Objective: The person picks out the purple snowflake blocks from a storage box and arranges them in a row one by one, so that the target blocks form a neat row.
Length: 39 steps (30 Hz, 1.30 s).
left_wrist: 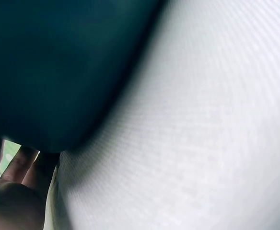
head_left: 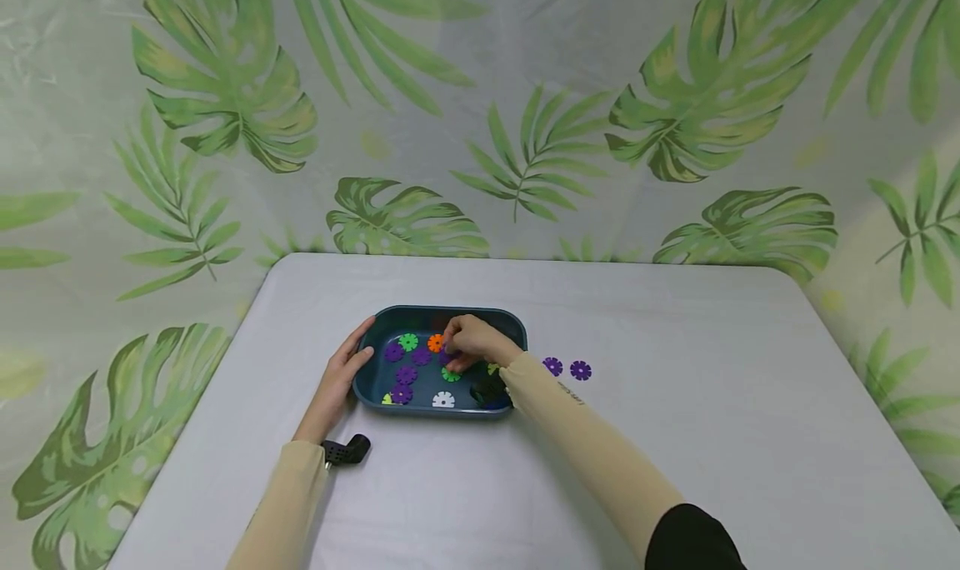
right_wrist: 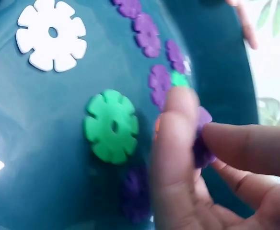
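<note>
A dark blue plastic tray [head_left: 442, 412] holds several notched, flower-shaped plastic discs. My left hand [head_left: 337, 378] grips the tray's left end, thumb by the rim and fingers along the outer wall. Inside the tray, my right hand [head_left: 480, 341] pinches a purple disc [right_wrist: 204, 116] between thumb and finger. Close by lie a green disc [right_wrist: 112, 125], an orange disc [head_left: 435, 342] and, nearer the front wall, a white disc [head_left: 443, 399]. Several purple discs [head_left: 406, 375] and another green disc [head_left: 408, 342] are spread over the tray's left half.
Two purple discs, one by the right sleeve [head_left: 552, 366] and one farther right [head_left: 581, 370], lie on the white-covered table [head_left: 712, 403]. A black wrist camera [head_left: 348, 450] sticks out from the left wrist. Behind the table hangs a leaf-patterned cloth [head_left: 525, 153].
</note>
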Each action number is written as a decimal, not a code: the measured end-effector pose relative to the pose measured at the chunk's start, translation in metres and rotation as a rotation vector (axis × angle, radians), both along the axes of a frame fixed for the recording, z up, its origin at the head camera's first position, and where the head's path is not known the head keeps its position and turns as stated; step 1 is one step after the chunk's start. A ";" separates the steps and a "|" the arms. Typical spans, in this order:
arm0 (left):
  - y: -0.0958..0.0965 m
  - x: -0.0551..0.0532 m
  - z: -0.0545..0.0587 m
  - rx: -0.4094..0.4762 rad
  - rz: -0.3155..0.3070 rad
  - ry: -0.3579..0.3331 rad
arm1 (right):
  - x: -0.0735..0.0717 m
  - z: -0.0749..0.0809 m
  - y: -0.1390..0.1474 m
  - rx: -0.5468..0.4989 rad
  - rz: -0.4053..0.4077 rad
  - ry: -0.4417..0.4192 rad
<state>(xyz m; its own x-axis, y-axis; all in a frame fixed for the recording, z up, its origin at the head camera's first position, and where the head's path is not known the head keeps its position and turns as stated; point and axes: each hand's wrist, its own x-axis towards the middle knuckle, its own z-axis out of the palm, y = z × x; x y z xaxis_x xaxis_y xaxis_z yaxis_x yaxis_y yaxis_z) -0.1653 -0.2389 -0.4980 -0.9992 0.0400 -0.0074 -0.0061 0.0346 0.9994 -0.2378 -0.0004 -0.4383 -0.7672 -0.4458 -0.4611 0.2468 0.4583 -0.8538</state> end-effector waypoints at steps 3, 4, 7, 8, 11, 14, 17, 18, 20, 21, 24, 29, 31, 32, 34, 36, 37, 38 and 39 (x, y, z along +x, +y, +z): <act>0.000 0.000 0.000 0.002 0.001 0.004 | -0.001 0.007 0.010 -0.035 0.035 0.029; 0.000 0.000 -0.001 0.002 -0.001 0.007 | -0.001 0.010 0.014 -0.042 0.051 0.045; 0.000 -0.001 -0.001 0.003 -0.002 0.009 | -0.003 0.016 0.028 -0.065 0.086 0.090; 0.000 -0.001 -0.001 0.004 -0.001 0.009 | -0.003 0.018 0.034 -0.074 0.093 0.102; 0.000 -0.001 -0.002 0.003 -0.003 0.014 | -0.005 0.023 0.052 -0.105 0.105 0.130; 0.000 -0.001 -0.002 0.001 -0.006 0.019 | -0.005 0.026 0.074 -0.144 0.101 0.146; 0.000 -0.001 -0.003 0.001 -0.012 0.018 | -0.004 0.025 0.100 -0.176 0.077 0.161; 0.000 -0.001 -0.003 0.002 -0.011 0.018 | -0.003 0.024 0.110 -0.183 0.063 0.164; 0.001 0.000 -0.002 0.003 -0.012 0.019 | -0.001 0.020 0.128 -0.183 0.029 0.167; 0.000 0.000 -0.002 0.003 -0.012 0.021 | 0.000 0.018 0.138 -0.177 0.013 0.169; 0.000 0.001 -0.001 0.004 -0.011 0.026 | 0.004 0.008 0.166 -0.149 -0.046 0.170; 0.000 0.002 0.001 0.011 -0.011 0.030 | 0.014 -0.011 0.206 -0.118 -0.142 0.173; 0.000 0.003 0.001 0.015 -0.011 0.028 | 0.018 -0.018 0.219 -0.111 -0.162 0.175; 0.000 0.003 0.001 0.017 -0.011 0.027 | 0.020 -0.021 0.224 -0.106 -0.170 0.174; 0.000 0.003 0.001 0.018 -0.010 0.027 | 0.023 -0.026 0.233 -0.095 -0.181 0.175; 0.001 0.003 0.000 0.019 -0.010 0.029 | 0.026 -0.030 0.239 -0.074 -0.186 0.178; 0.001 0.003 0.000 0.019 -0.011 0.030 | 0.027 -0.032 0.240 -0.063 -0.190 0.179; 0.002 0.002 0.000 0.022 -0.012 0.032 | 0.029 -0.033 0.242 -0.053 -0.192 0.182; 0.002 0.002 0.000 0.022 -0.013 0.033 | 0.030 -0.035 0.243 -0.043 -0.192 0.185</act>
